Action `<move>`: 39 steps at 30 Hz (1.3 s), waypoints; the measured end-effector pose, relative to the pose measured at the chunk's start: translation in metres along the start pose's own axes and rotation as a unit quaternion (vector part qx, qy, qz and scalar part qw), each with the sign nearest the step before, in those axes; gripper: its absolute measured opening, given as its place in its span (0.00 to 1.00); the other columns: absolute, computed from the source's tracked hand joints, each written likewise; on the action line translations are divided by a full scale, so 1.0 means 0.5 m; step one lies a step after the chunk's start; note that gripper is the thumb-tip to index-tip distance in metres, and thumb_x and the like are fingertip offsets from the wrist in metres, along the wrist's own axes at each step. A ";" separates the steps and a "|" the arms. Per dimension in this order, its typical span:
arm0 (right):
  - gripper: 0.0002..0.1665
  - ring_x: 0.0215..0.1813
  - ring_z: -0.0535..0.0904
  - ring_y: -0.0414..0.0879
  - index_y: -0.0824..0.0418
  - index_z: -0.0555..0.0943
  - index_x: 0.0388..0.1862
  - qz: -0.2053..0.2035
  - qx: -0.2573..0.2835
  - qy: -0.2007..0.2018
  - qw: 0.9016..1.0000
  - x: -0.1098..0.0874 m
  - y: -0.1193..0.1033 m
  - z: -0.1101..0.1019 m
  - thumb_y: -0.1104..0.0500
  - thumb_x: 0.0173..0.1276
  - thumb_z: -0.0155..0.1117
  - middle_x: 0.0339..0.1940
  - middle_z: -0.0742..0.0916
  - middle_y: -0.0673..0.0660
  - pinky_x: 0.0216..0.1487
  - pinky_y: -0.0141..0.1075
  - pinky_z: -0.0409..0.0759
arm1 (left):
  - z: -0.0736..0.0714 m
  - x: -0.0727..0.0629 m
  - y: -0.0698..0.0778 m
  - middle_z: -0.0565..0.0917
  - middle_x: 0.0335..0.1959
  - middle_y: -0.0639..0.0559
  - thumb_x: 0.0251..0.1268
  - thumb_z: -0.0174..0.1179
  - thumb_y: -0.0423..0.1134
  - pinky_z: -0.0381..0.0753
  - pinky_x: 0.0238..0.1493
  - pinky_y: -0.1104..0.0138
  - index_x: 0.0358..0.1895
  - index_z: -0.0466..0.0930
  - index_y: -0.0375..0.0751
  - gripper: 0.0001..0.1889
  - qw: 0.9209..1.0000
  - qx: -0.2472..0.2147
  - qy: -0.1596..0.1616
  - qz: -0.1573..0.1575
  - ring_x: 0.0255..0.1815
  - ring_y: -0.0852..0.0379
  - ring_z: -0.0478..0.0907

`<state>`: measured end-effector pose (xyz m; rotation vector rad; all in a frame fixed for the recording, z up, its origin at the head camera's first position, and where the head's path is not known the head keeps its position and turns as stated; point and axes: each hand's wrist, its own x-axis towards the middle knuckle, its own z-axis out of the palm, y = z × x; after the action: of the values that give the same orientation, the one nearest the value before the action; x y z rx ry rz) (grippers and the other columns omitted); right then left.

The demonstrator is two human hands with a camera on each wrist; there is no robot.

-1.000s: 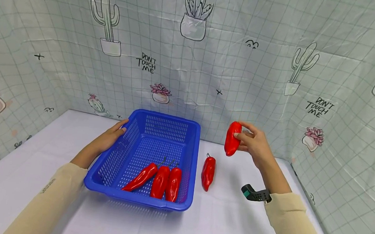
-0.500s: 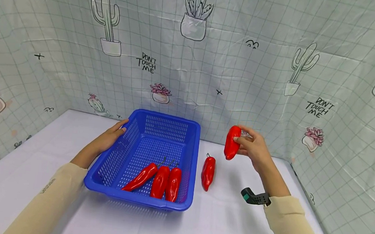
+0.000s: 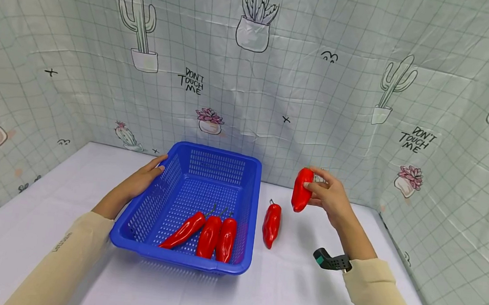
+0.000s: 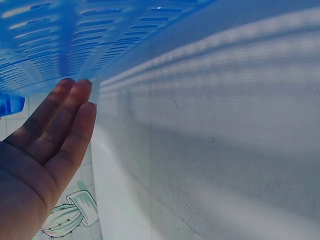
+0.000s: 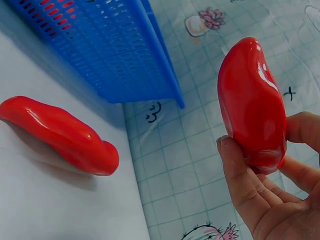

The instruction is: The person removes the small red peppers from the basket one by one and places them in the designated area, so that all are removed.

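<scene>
My right hand (image 3: 331, 195) pinches a glossy red chili pepper (image 3: 302, 190) above the table, thumb on one side and fingers on the other. In the right wrist view this held pepper (image 5: 252, 100) points upward, its lower end between the fingertips. A second red chili pepper (image 3: 271, 225) lies on the table between that hand and the blue plastic basket (image 3: 198, 264). Inside the basket rest three more red chili peppers (image 3: 209, 236), stems toward the back. My left hand (image 3: 140, 181) rests at the basket's left rim; in the left wrist view, straight fingers (image 4: 75, 135) reach along its slotted outer wall.
A white cloth (image 3: 292, 294) covers the table. Behind and at both sides hangs a gridded curtain (image 3: 278, 77) with cactus drawings, close behind the basket's far wall. A black wristband (image 3: 331, 260) hangs at the right wrist.
My right hand has come down slightly with the chili pepper in its grip. The left hand, the basket and the other peppers have stayed in place.
</scene>
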<state>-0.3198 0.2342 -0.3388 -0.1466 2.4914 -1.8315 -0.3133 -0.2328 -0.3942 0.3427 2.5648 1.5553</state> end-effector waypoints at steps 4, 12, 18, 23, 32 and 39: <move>0.36 0.34 0.85 0.43 0.60 0.59 0.77 -0.001 0.004 -0.003 1.000 -0.002 -0.001 0.001 0.59 0.73 0.58 0.51 0.81 0.65 0.41 0.35 0.85 | -0.001 0.000 0.002 0.43 0.77 0.27 0.83 0.30 0.44 0.54 0.68 0.34 0.79 0.36 0.38 0.30 1.000 -0.002 -0.001 0.002 0.73 0.25 0.53; 0.37 0.34 0.84 0.42 0.60 0.58 0.78 -0.003 0.001 -0.001 1.000 -0.009 -0.002 0.000 0.59 0.73 0.57 0.54 0.78 0.68 0.41 0.35 0.85 | -0.004 0.001 0.004 0.43 0.77 0.26 0.83 0.30 0.45 0.54 0.68 0.34 0.79 0.36 0.38 0.30 1.000 -0.005 -0.003 0.005 0.73 0.25 0.53; 0.37 0.33 0.84 0.42 0.60 0.58 0.77 0.001 0.010 -0.001 1.000 -0.009 0.011 0.000 0.59 0.73 0.57 0.49 0.80 0.62 0.42 0.36 0.85 | -0.003 -0.001 0.002 0.42 0.77 0.26 0.83 0.31 0.45 0.52 0.69 0.34 0.79 0.37 0.37 0.30 1.000 -0.001 -0.001 0.011 0.74 0.25 0.49; 0.36 0.33 0.84 0.43 0.60 0.59 0.77 0.017 0.010 -0.004 1.000 -0.015 0.026 0.003 0.59 0.74 0.57 0.54 0.80 0.67 0.42 0.37 0.85 | 0.002 -0.003 -0.001 0.42 0.78 0.27 0.83 0.32 0.44 0.52 0.69 0.34 0.79 0.37 0.37 0.30 1.000 -0.003 -0.004 0.003 0.74 0.25 0.49; 0.37 0.34 0.84 0.42 0.60 0.58 0.78 0.026 0.004 0.005 1.000 -0.021 0.037 0.005 0.58 0.74 0.57 0.61 0.76 0.73 0.43 0.37 0.85 | 0.003 -0.002 0.001 0.43 0.77 0.26 0.83 0.32 0.45 0.53 0.69 0.35 0.79 0.37 0.37 0.30 1.000 -0.006 -0.001 0.007 0.74 0.26 0.51; 0.36 0.34 0.84 0.42 0.60 0.58 0.77 0.023 0.002 0.005 1.000 -0.020 0.043 0.004 0.59 0.74 0.57 0.58 0.78 0.72 0.43 0.38 0.85 | 0.001 -0.004 0.002 0.44 0.77 0.26 0.83 0.32 0.46 0.58 0.68 0.36 0.79 0.37 0.38 0.30 1.000 0.000 0.000 0.006 0.72 0.26 0.55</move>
<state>-0.3107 0.2396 -0.3603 -0.0797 2.4754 -1.8238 -0.3111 -0.2323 -0.3935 0.3576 2.5684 1.5587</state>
